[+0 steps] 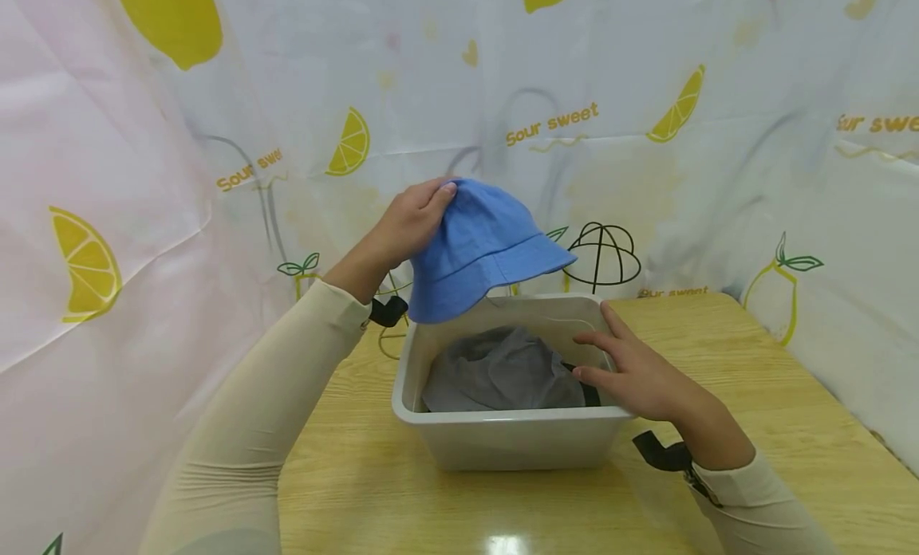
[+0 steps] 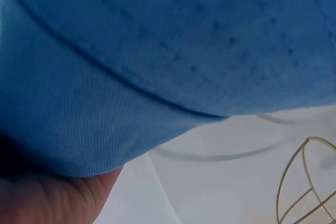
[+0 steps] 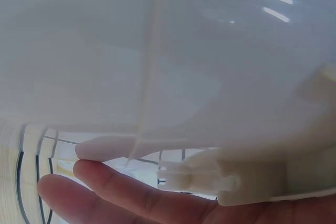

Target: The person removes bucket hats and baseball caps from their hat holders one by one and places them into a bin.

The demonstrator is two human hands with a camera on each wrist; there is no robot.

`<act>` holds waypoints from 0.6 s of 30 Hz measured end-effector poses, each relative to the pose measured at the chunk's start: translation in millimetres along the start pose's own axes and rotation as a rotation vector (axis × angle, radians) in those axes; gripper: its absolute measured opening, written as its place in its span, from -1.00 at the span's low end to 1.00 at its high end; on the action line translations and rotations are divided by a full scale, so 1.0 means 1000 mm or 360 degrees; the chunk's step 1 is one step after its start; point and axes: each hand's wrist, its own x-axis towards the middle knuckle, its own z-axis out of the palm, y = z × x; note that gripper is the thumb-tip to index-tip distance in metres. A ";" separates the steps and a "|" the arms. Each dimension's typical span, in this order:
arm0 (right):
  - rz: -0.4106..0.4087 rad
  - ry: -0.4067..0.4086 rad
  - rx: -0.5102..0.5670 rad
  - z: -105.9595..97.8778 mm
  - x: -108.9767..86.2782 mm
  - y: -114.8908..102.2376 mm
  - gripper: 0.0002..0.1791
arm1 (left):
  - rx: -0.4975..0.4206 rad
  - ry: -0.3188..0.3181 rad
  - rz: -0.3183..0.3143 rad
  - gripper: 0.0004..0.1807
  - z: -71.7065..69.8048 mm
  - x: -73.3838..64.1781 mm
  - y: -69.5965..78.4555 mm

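Observation:
A light-blue bucket hat (image 1: 495,244) is held up over the left back of a pale plastic bin (image 1: 527,443). My left hand (image 1: 409,220) grips its crown, with the thumb showing on top; the brim hangs down to the right. The hat's blue fabric (image 2: 173,40) fills most of the left wrist view. Inside the bin lies a grey hat (image 1: 510,371) with a dark strip beside it. My right hand (image 1: 639,371) rests across the bin's right rim. In the right wrist view, extended fingers (image 3: 147,195) lie along the bin's outer wall.
A black wire dome stand (image 1: 601,256) rises behind the bin. Behind my left wrist is a gold wire stand (image 1: 391,340), partly hidden. The wooden table (image 1: 718,364) meets a lemon-printed curtain (image 1: 431,76) at the back and sides.

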 end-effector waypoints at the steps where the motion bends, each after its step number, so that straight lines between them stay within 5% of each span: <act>1: 0.0002 0.0000 0.0000 0.000 0.000 0.000 -0.33 | -0.0011 -0.0014 -0.0016 -0.45 0.001 0.000 0.000; 18: 0.0005 0.0015 0.0017 0.001 0.002 -0.002 -0.39 | -0.0372 -0.0260 -0.0096 -0.49 0.010 -0.010 0.004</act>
